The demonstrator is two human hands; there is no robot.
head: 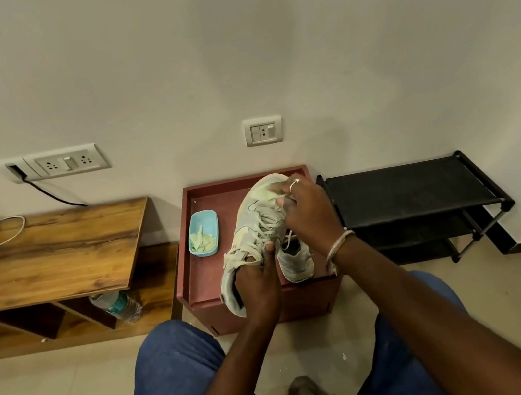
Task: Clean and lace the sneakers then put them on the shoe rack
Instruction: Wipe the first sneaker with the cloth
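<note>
Maroon box (206, 274), sneaker (256, 225) in both hands

Blue jeans (174, 375), a silver bangle (338, 246), and a ring (294, 185).

Dim, warm indoor light; soft shadows, wide-angle bending at edges.

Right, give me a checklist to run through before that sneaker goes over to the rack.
1. Left hand grips held sneaker at the heel: ok.
2. Right hand wiping at the toe, wiping finished: cannot tell.
3. Laces threaded on held sneaker: ok; tied: cannot tell.
4. Second sneaker on the red box, cleaned: cannot tell.
5. Shoe rack top shelf free: ok.
6. Blue tray clear of the path: ok.
</note>
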